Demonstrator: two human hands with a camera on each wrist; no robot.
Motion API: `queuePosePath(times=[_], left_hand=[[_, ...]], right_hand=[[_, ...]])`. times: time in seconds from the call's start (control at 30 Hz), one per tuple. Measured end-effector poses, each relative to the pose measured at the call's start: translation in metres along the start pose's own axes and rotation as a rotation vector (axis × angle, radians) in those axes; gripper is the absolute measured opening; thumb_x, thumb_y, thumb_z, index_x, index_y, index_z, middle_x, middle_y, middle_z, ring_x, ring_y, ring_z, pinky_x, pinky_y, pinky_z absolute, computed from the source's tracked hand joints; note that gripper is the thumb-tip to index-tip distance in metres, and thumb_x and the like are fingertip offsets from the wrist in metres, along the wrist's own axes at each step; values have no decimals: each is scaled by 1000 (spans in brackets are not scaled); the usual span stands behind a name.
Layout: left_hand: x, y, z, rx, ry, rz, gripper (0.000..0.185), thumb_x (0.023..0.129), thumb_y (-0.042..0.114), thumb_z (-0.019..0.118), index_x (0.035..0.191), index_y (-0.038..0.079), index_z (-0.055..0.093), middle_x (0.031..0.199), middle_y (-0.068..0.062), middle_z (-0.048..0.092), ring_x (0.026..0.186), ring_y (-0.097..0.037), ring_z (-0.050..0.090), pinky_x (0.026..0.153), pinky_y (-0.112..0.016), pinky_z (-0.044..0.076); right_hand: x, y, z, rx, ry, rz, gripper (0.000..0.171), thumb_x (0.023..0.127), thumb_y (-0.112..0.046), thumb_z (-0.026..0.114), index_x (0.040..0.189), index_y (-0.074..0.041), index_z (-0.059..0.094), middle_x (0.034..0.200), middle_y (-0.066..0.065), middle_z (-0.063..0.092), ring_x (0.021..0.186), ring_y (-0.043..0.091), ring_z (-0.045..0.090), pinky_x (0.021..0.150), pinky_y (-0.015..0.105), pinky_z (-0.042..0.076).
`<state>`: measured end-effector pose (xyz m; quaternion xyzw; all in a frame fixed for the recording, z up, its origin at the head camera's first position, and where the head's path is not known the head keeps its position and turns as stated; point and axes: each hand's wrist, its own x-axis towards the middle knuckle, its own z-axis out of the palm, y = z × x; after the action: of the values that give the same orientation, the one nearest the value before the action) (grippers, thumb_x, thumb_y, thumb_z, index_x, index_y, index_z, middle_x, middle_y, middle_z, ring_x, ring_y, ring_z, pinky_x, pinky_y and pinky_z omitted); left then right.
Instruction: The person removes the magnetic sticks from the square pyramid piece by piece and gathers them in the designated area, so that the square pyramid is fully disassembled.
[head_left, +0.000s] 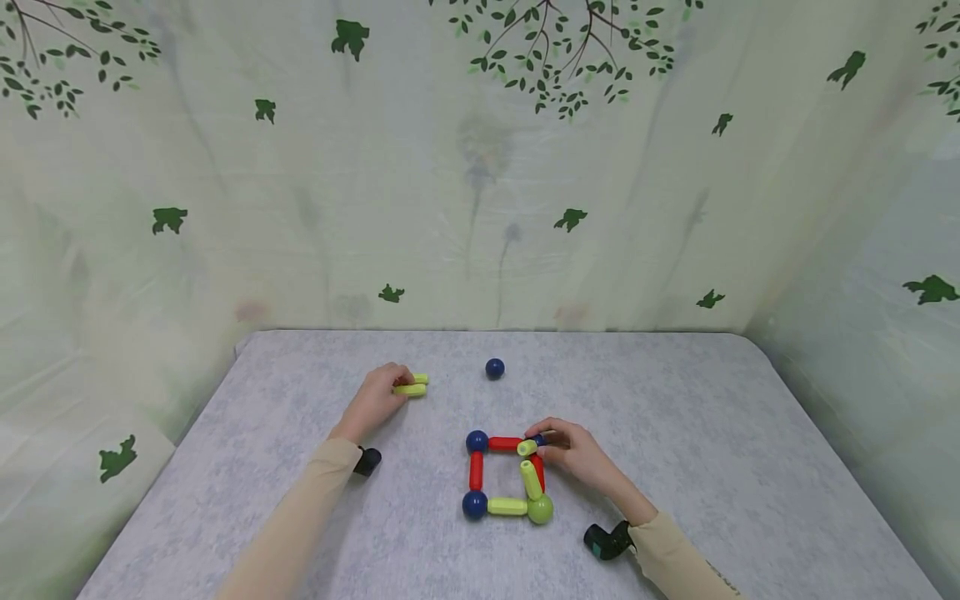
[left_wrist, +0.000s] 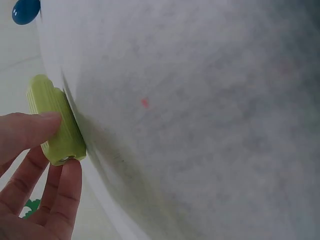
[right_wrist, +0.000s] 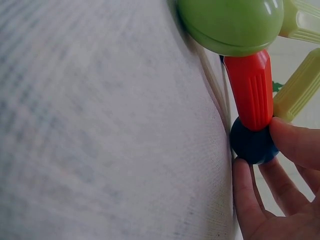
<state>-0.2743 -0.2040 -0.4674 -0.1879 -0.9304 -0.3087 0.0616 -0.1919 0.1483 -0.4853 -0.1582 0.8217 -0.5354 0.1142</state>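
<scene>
Head view: left hand (head_left: pixel 375 398) pinches yellow rod (head_left: pixel 411 388); blue ball (head_left: pixel 494 367) well right.

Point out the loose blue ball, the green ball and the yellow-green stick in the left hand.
loose blue ball (head_left: pixel 494 367), head view, its middle.
green ball (head_left: pixel 540 509), head view, its top.
yellow-green stick (left_wrist: pixel 56 122), left wrist view, its ribbed side.

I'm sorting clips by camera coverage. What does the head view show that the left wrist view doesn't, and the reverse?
Only the head view shows the right hand on the square frame of red and yellow rods and balls. Only the left wrist view shows the ridges and end of the yellow-green rod close up. Both show the left hand pinching that rod, the loose blue ball and the grey table.
</scene>
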Motion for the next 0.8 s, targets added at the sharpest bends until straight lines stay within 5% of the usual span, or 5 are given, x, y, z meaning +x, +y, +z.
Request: queuePosePath(times=[0.43, 0.6, 0.8], left_hand=[[5, 4, 2, 37, -6, -54, 20, 80, -11, 65, 95, 2, 65, 95, -10, 57, 92, -29, 55, 81, -43, 47], [-3, 24, 5, -77, 13, 73, 21, 81, -7, 69, 100, 0, 64, 97, -13, 59, 92, -32, 57, 80, -43, 49], [-20, 67, 19, -301, -139, 227, 22, 85, -2, 68, 107, -1, 62, 103, -18, 63, 92, -30, 60, 77, -34, 52]], right_hand=[[2, 2, 2, 8, 9, 9, 24, 91, 2, 58, 111, -10, 66, 117, 7, 60, 107, 29, 56, 87, 45, 48], [1, 1, 1, -8, 2, 5, 24, 91, 1, 57, 109, -11, 66, 114, 5, 61, 106, 28, 57, 87, 44, 48], [0, -1, 0, 0, -3, 8, 24, 92, 1, 57, 110, -12, 66, 115, 5, 61, 105, 28, 57, 86, 43, 48]])
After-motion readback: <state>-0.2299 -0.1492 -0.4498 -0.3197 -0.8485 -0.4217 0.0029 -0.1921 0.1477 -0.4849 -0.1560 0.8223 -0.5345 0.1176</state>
